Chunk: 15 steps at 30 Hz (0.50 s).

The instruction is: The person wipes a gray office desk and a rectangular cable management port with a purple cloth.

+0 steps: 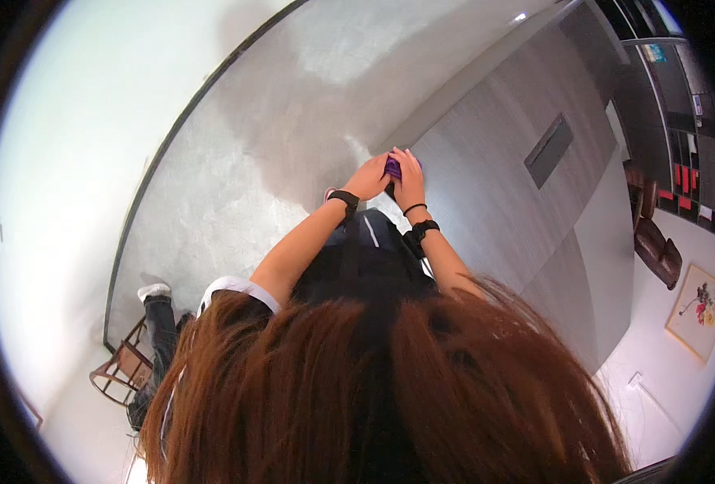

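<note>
Two hands (368, 179) (410, 181) — compact object (393, 167) (purple)

There were 1 bare left hand (369, 178), 1 bare right hand (410, 185), 1 small purple object (393, 167), 1 thin black wristband (414, 207), 1 grey wood-grained desk (474, 153), 1 dark rectangular desk panel (549, 152), 1 brown wooden chair (131, 368) and 1 framed flower picture (697, 312).

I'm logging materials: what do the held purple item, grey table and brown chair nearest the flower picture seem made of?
Purple item: too covered to tell; light streaks suggest gloss.
Grey table: wood or laminate, matte-looking, by streaky grain.
Brown chair: possibly leather, by glossy highlights.
</note>
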Each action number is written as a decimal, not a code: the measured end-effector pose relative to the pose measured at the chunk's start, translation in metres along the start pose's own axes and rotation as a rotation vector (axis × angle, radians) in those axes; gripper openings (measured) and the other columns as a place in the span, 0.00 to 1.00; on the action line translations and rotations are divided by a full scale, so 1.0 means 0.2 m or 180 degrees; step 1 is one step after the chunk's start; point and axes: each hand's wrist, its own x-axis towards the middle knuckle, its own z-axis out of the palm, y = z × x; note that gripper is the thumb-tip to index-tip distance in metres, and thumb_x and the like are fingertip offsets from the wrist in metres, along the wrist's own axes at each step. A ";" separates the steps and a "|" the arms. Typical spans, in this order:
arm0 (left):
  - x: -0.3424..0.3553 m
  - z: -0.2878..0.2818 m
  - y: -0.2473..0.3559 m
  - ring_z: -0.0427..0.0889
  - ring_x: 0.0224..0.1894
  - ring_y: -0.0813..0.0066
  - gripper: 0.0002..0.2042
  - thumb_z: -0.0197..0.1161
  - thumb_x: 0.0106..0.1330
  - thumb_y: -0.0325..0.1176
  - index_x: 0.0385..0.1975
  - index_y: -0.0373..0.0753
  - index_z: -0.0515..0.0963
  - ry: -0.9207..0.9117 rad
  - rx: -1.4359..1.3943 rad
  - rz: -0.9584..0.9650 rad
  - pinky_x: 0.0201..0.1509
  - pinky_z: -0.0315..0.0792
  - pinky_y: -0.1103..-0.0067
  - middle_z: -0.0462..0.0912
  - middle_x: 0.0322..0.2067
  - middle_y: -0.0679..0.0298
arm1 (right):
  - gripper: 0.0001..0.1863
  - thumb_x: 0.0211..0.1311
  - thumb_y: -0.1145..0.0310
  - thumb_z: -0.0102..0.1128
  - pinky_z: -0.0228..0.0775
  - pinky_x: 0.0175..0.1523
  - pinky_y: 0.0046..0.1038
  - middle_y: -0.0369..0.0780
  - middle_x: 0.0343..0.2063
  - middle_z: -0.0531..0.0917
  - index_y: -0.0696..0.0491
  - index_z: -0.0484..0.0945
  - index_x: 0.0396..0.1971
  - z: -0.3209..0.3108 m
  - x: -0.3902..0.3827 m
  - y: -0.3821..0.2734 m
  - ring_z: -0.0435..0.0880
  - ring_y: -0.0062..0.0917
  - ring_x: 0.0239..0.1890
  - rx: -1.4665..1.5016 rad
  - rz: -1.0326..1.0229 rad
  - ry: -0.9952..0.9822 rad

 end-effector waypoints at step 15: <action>0.08 0.12 0.03 0.69 0.55 0.47 0.30 0.60 0.57 0.28 0.60 0.34 0.58 -0.0421 -0.0111 -0.0173 0.57 0.64 0.65 0.70 0.51 0.43 | 0.22 0.48 0.76 0.56 0.50 0.68 0.40 0.40 0.55 0.69 0.54 0.69 0.48 -0.06 0.00 0.28 0.60 0.40 0.63 -0.0424 -0.0314 -0.0342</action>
